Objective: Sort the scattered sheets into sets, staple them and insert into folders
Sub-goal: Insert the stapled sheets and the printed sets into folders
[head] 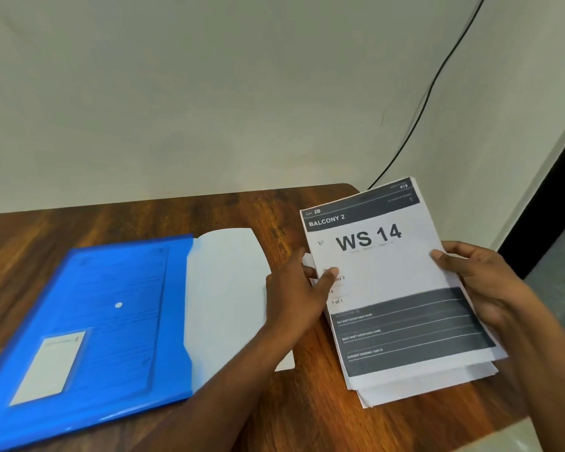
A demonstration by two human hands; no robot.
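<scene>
Sheets point(402, 275): a stack of printed pages, top page headed "BALCONY 2" and "WS 14", dark band across its lower part. Held over the right part of the table point(242, 203), tilted, lower pages fanned out unevenly at the near end.

Left hand point(294, 288): grips the stack's left edge, thumb laid on the top page, fingers curled beneath.

Right hand point(477, 275): grips the stack's right edge, thumb on the top page, fingers behind. The two hands are apart, one at each side of the stack.

Folder point(105, 321): blue plastic, flat on the left part of the table, with a white snap button near its middle and a pale label pocket toward its near left corner. Its pale flap point(225, 288) lies open to the right, partly under the left forearm.

Table: dark wood grain, rounded far corner.

Cable point(434, 86): black, running down the pale wall point(177, 93) to behind the stack.
</scene>
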